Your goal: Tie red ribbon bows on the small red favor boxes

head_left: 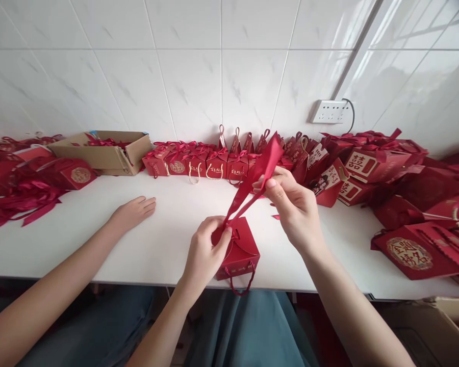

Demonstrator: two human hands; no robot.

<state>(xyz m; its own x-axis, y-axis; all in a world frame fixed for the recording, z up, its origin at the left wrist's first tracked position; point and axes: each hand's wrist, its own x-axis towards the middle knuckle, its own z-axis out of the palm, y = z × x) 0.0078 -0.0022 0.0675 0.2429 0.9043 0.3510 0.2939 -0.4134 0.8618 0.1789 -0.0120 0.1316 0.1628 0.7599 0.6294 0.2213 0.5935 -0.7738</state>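
A small red gift box with a dark red cord handle stands at the table's front edge. Red ribbon rises from the slot in its top. My left hand is closed at the box top, pinching the ribbon's lower part between thumb and fingers. Higher up and to the right, my right hand grips the ribbon's upper part between thumb and forefinger, drawing it up in a slant. The knot area is partly hidden behind my left thumb.
Another person's hand rests flat on the white table at left. Behind it stand an open cardboard box and a row of finished red boxes. Loose ribbons lie far left; stacked red boxes fill the right.
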